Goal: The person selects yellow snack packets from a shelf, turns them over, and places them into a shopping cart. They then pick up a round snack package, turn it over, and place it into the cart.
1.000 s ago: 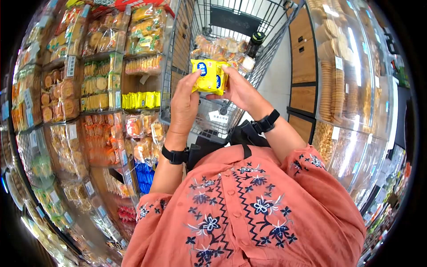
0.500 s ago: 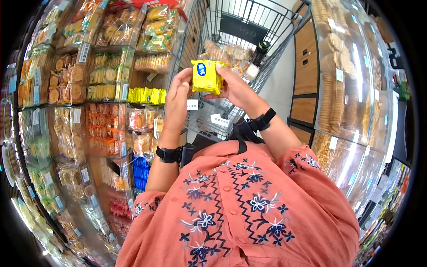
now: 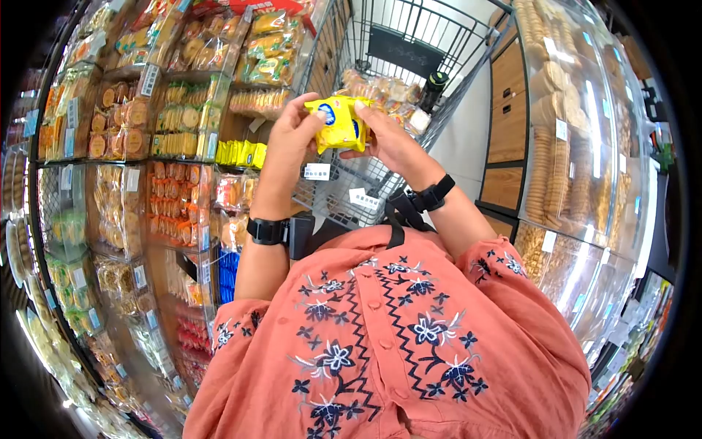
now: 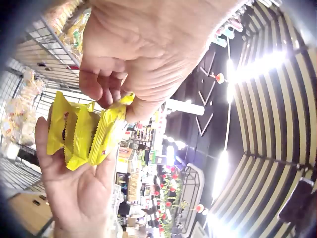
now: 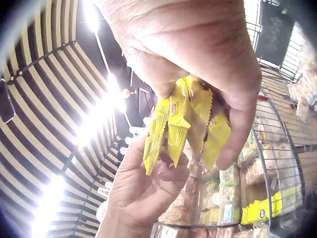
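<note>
Pinching yellow packet (image 4: 107,138) now (left fingers (image 4: 91,85))

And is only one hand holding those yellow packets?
No, the left hand and right hand both grip the yellow packets.

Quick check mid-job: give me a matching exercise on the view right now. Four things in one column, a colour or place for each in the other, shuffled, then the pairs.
Things:
1. Held packets
2. Bottle
3. Shirt
4. Cabinet at right

Colours and places:
A. coral, with dark and white embroidery
B. in the cart
C. brown wood with black edging
D. bright yellow

Right pairs: 1-D, 2-B, 3-A, 4-C
</note>
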Demonstrator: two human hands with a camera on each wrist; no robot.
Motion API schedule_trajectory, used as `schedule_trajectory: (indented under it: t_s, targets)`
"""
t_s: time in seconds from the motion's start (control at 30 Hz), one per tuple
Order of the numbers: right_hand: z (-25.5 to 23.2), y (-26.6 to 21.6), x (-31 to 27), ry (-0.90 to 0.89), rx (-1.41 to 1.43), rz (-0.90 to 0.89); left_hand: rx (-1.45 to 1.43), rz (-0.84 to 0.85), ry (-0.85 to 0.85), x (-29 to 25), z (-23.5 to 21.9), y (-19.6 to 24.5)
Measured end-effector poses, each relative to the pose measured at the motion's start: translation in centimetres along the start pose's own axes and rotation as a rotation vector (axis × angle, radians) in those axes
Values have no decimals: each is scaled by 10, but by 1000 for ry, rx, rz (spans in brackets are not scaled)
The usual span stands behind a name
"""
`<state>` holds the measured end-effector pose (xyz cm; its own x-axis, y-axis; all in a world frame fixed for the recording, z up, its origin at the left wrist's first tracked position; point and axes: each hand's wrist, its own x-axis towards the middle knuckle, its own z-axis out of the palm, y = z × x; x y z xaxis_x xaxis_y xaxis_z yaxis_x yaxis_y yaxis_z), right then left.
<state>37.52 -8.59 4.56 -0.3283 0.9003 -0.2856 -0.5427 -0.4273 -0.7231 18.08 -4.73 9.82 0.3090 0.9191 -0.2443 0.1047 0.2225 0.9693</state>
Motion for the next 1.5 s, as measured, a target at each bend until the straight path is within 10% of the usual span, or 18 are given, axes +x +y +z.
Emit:
schedule_trajectory:
  t_s: [0.23,0.83,1.5]
  targets:
    - [-10,-3,-1,98,179,-143,-542,-38,101,-5,-1,-5]
    - [-12,5,7,91,483,-357,-555,-167,-58,-24,44,-22]
    - [-19,17,9,73,447,-219,-645,-88,173,-31,-7,-39]
